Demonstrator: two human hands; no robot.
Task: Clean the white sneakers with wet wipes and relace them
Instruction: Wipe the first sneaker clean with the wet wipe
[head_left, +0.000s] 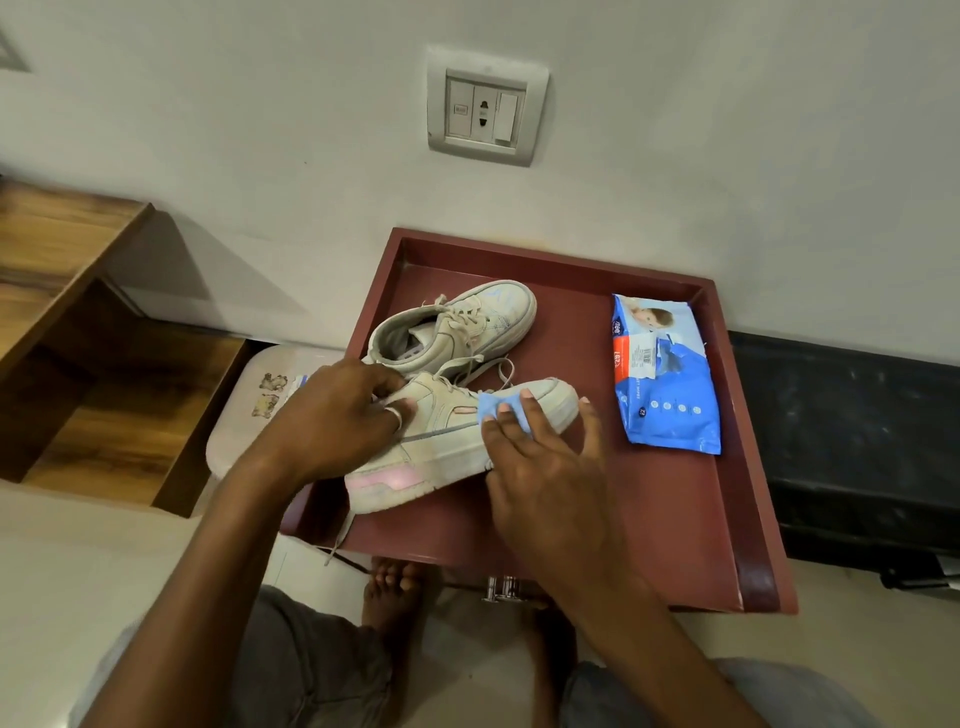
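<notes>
Two off-white sneakers lie on a dark red tray-topped table (675, 499). The near sneaker (447, 447) points right, with a pink heel patch and loose laces. My left hand (337, 415) grips its collar and tongue area. My right hand (540, 457) presses a blue wet wipe (501, 410) against the sneaker's side near the toe, fingers spread and fairly straight. The far sneaker (467, 322) lies behind it, laced. A blue pack of wet wipes (665, 374) rests on the right part of the tray.
A wall with a switch and socket plate (485, 106) rises behind the table. A wooden shelf unit (78, 332) stands at the left, a pale stool (249, 410) beside the tray. A dark skirting (852, 431) runs at the right. My bare feet (389, 592) show below the table edge.
</notes>
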